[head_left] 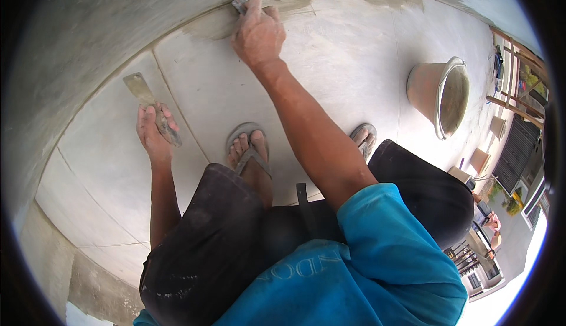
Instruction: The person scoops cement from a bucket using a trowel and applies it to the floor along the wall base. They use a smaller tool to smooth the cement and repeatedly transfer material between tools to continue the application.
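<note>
My left hand (154,128) is closed round the handle of a putty knife (140,89), its dusty, flat blade pointing up and away over the pale floor tiles. Farther off, my right hand (258,35) reaches down to where the tiled floor (348,60) meets the grey wall (130,16). Its fingers pinch a small grey piece (240,5), mostly hidden, whose kind I cannot make out. Damp-looking grey smears (209,26) mark the floor beside that hand and along the foot of the wall.
A mortar-stained bucket (421,87) lies tilted on the floor to the right, its mouth facing right. My sandalled feet (247,149) are between my arms. More buckets (480,159), wooden framing (519,60) and a dark grille (514,155) stand at the far right.
</note>
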Available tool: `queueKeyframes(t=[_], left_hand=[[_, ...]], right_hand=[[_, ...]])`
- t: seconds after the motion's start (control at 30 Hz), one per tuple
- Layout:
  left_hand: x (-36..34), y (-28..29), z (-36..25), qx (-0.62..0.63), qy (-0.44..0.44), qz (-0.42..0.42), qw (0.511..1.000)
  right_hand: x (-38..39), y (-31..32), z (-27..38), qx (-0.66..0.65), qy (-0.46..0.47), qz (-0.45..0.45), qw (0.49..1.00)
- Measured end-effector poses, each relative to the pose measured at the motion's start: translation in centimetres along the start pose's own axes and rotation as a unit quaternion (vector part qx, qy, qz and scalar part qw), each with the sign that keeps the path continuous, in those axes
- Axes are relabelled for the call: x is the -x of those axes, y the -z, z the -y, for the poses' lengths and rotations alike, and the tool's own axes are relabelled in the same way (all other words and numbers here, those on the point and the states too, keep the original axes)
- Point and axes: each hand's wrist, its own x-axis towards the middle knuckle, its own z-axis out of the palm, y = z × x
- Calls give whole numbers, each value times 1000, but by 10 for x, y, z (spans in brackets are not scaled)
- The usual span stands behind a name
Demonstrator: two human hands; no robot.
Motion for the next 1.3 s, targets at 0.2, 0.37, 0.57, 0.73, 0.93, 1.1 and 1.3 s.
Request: queueKeyframes(t=[0.2, 0.37, 0.57, 0.73, 0.93, 1.1, 1.3], left_hand=[[-2, -16, -16, -9, 38, -12, 999], [0, -48, -36, -80, 60, 129, 987], [-3, -88, -55, -113, 82, 209, 968], [-3, -99, -66, -135, 102, 210, 963], [2, -102, -70, -161, 61, 235, 957], [7, -105, -63, -149, 36, 238, 959], [7, -105, -54, -125, -7, 239, 963]], right_hand=[[4, 1, 19, -312, -83, 136, 936], [8, 87, 13, -589, -199, 166, 765], [18, 130, 28, -509, 35, 50, 859], [17, 149, 17, -298, 216, 53, 928], [6, 165, 7, -183, 340, 66, 920], [-4, 171, -6, -138, 381, 71, 912], [-14, 184, -11, -82, 398, 71, 911]])
